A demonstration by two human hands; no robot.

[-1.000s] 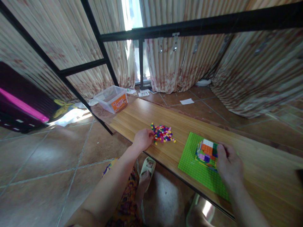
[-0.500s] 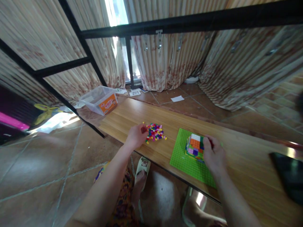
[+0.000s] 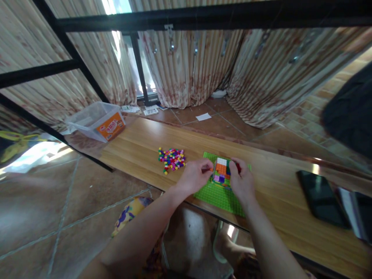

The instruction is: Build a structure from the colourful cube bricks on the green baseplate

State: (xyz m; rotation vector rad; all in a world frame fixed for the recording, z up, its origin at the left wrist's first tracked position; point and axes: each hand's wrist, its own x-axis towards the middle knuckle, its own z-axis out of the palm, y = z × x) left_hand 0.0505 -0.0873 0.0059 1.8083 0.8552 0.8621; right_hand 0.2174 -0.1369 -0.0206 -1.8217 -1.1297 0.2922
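Note:
Small coloured toy bricks are stacked into a block structure (image 3: pixel 221 169) on a green studded baseplate (image 3: pixel 216 197). White, orange, purple and green bricks show on its top. At the structure's left side, my left hand (image 3: pixel 193 176) is closed in a pinch, a small orange brick (image 3: pixel 211 169) showing at its fingertips. My right hand (image 3: pixel 243 182) is closed around the right side of the structure, and a bit of red shows by its fingers. Both hands partly cover the structure. Left of them lies a loose pile of small mixed bricks (image 3: pixel 173 159).
The long wooden bench (image 3: pixel 139 143) carries everything. A clear plastic box (image 3: pixel 84 120) with an orange label stands at its far left end. A black phone-like slab (image 3: pixel 322 197) lies to the right. A black metal frame (image 3: pixel 188 21) crosses above, before striped curtains.
My left hand has moved right from the loose brick pile to the structure's left side. My right hand stays at the structure. The camera view has shifted right.

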